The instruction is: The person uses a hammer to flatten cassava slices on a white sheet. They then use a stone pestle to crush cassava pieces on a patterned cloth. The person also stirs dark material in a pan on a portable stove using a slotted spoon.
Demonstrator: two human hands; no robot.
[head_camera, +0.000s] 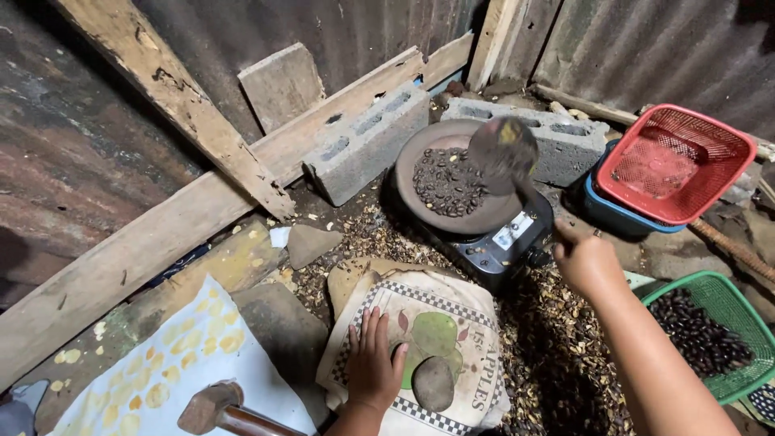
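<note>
Cloth (440, 323) under flat left hand (374, 365); right hand (585, 260) grips spatula (504, 153).

Your left hand (374, 365) enters frame at 6 o'clock, right hand (588, 260) and forearm from 5 o'clock. Both bare: no gloves, no rings, no watch, no wristband. No sleeve shows on either forearm up to the frame edge. Fingernails are short and plain.

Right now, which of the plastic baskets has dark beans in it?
The green basket at the lower right, just beyond the right forearm, holds dark beans. The red basket is empty and sits nested in a blue one.
</note>
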